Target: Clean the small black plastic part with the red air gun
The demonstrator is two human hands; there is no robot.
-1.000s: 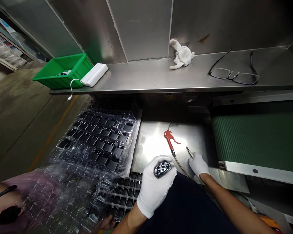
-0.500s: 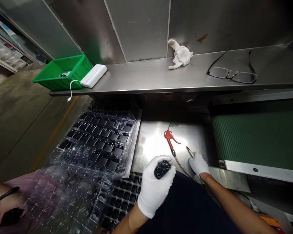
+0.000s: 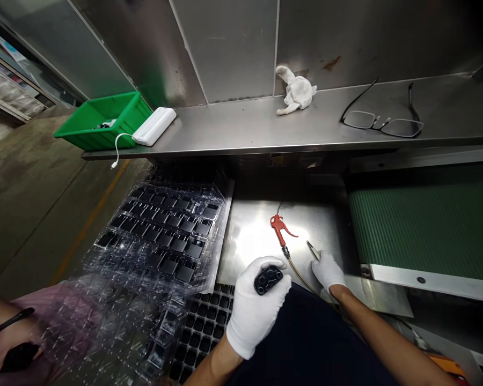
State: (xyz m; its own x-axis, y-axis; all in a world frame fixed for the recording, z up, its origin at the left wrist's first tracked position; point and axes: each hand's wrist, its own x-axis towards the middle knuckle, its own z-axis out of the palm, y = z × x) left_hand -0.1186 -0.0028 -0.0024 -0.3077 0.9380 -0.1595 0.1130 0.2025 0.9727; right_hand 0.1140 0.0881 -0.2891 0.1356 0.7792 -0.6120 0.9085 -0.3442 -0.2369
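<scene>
Black molded part (image 3: 269, 280) is lying in the cupped palm of the person's white-gloved left hand (image 3: 253, 310), its fingers curling closed around the underside while its top stays exposed in the head view. Its long axis is running diagonally, rising toward the right, with the upper end pointing at the gloved right hand (image 3: 327, 272). That hand is nearby to the right, not touching the part, and is pinching small metal nippers (image 3: 313, 250), whose tips are poking out up and to the left, toward the part. Neither hand is touching the red air blow gun (image 3: 279, 228), which is lying on a steel plate (image 3: 309, 225) just above the part, its hose (image 3: 301, 279) trailing past the left hand. Clear blister trays (image 3: 161, 236) filled with black parts are stacking up to the left, and a co-worker's hand (image 3: 14, 343) is working beyond them at the lower left. A green conveyor belt (image 3: 422, 230) is running along the right side.
</scene>
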